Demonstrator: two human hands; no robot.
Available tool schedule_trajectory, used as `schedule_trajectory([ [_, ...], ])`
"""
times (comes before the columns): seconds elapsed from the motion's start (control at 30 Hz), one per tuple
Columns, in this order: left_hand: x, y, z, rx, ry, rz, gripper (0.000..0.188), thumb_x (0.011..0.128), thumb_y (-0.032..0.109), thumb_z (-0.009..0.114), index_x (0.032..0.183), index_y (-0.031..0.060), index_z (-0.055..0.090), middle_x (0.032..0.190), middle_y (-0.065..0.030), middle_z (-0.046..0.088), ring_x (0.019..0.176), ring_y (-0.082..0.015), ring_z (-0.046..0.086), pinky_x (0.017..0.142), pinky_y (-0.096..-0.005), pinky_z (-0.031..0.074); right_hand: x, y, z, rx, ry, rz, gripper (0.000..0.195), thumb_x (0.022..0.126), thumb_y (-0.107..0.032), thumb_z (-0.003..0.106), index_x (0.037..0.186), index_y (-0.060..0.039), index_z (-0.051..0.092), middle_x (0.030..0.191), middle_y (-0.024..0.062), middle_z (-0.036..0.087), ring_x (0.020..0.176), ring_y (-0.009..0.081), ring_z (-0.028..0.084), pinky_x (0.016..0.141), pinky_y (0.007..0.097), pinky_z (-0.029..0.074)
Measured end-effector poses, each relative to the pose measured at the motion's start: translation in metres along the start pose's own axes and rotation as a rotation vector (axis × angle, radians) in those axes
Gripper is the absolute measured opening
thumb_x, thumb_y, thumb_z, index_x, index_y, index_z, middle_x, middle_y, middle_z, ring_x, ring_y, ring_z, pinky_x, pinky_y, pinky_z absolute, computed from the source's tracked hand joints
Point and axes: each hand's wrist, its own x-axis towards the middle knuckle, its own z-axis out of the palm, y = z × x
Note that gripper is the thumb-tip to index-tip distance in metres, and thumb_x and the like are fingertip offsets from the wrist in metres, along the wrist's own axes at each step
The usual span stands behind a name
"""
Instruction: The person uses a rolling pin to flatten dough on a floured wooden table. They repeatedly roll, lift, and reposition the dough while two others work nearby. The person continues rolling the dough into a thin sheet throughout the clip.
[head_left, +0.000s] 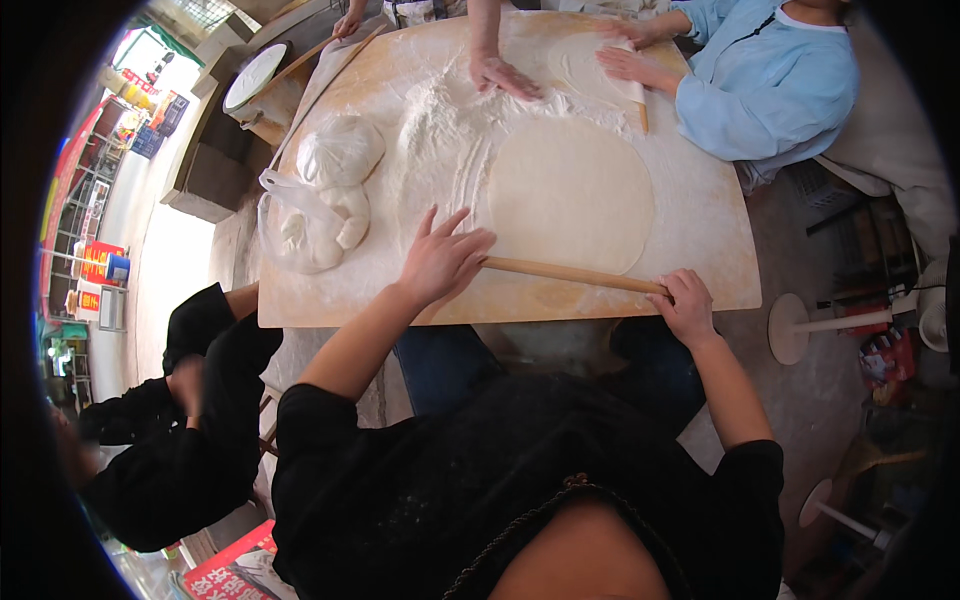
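A wide round sheet of dough (571, 195) lies flat on the floured wooden board (360, 300). Along its near edge, a wooden rolling pin (574, 274) slants slightly down to the right. My right hand (684, 304) grips the pin's right end. My left hand (446, 259) is at the pin's left end, fingers spread; whether it grips the pin cannot be told. Loose flour (442, 112) is heaped beyond the sheet. To the left sit a lump of dough under plastic (339, 150) and more dough in a clear plastic bag (300, 232).
Across the board, a co-worker's floured hand (506, 75) rests near the flour. At the right, a person in light blue (765, 82) handles another dough sheet (592, 67) on a pin. A person in black (217, 405) sits at left. A pot (259, 82) stands beyond the board's left corner.
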Motion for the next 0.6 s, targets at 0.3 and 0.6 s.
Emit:
schedule_trajectory([
  [0.3, 0.131, 0.031, 0.054, 0.046, 0.035, -0.161, 0.059, 0.093, 0.047, 0.052, 0.143, 0.0159, 0.043, 0.152, -0.0118, 0.037, 0.143, -0.0314, 0.029, 0.115, -0.056, 0.021, 0.031, 0.031, -0.008, 0.018, 0.054, 0.1, 0.021, 0.076, -0.02, 0.075, 0.087, -0.006, 0.063, 0.083, 0.0111, 0.057, 0.082, 0.0326, 0.057, 0.071, 0.041, 0.048],
  [0.6, 0.033, 0.023, 0.022, -0.054, -0.113, -0.146, 0.068, 0.093, 0.053, 0.05, 0.147, 0.015, 0.037, 0.157, -0.0131, 0.028, 0.146, -0.0335, 0.022, 0.117, -0.056, 0.016, 0.002, -0.032, -0.001, 0.057, 0.033, 0.055, 0.023, 0.077, -0.022, 0.073, 0.09, -0.0063, 0.063, 0.083, 0.0117, 0.057, 0.083, 0.0333, 0.056, 0.071, 0.0415, 0.047],
])
